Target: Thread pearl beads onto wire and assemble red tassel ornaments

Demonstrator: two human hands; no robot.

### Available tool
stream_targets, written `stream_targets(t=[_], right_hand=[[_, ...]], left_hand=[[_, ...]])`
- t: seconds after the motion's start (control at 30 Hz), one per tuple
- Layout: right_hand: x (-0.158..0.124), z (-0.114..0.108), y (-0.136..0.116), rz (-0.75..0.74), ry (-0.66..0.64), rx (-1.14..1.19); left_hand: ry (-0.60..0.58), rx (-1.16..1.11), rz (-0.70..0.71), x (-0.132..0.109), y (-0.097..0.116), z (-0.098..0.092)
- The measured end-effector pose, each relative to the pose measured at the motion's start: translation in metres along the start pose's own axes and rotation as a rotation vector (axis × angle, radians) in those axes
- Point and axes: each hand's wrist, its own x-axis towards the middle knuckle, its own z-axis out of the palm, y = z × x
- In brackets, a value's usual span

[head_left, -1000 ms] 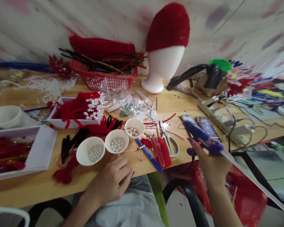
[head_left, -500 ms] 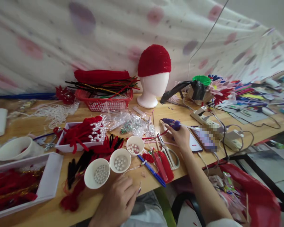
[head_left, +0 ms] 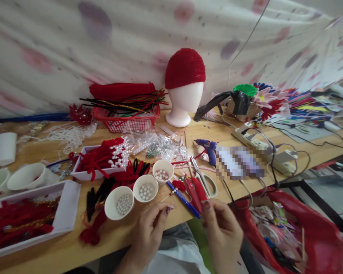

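A pale curtain (head_left: 131, 42) patterned with pink and grey spots is seen across the upper frame, cut off by its top edge. Below it, the wooden surface (head_left: 74, 247) is crowded. At lower centre, the left hand (head_left: 148, 230) and right hand (head_left: 224, 232) are held well apart, fingers curled, thumbs brought towards fingertips. Something small and pale is glimpsed at the left fingertips, too small to be named; whether either hand is closed on anything cannot be told. The red tassels (head_left: 194, 196) are partly hidden behind the right fingertips, with a blue pen (head_left: 185, 201) laid beside them. A glue gun (head_left: 209, 146) is seen right of centre; the things next to it are masked by a pixelated patch (head_left: 241, 161). At lower left, a white box (head_left: 71, 205) is cut off by the frame's edge.
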Motion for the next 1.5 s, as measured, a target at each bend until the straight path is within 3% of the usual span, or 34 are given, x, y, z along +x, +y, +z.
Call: stream_targets(t=[0.1, 0.23, 0.37, 0.57, 0.8, 1.03, 1.2, 1.5], right_hand=[[-0.008, 0.019, 0.010, 0.030, -0.185, 0.190], [-0.006, 0.032, 0.019, 0.230, -0.363, 0.376], [-0.007, 0.036, 0.018, 0.385, -0.421, 0.409], [-0.007, 0.038, 0.014, 0.460, -0.425, 0.436], [-0.004, 0.032, 0.010, 0.313, -0.373, 0.263], [0.010, 0.033, 0.005, -0.099, -0.413, 0.013], [0.018, 0.035, 0.003, -0.304, -0.477, -0.092], [0.057, 0.004, 0.001, -0.380, -0.279, -0.265]], left_hand=[[0.045, -0.034, -0.058, 0.004, 0.004, 0.003], [0.031, -0.101, -0.111, 0.010, 0.008, 0.003], [0.068, -0.091, -0.033, 0.013, 0.009, 0.002], [0.103, -0.015, 0.069, 0.010, 0.010, 0.005], [0.147, 0.056, 0.182, 0.004, 0.015, 0.000], [0.157, 0.163, 0.258, -0.004, 0.010, -0.004], [0.126, 0.159, 0.240, -0.010, 0.008, -0.008], [0.196, 0.112, 0.206, -0.014, 0.005, -0.013]])
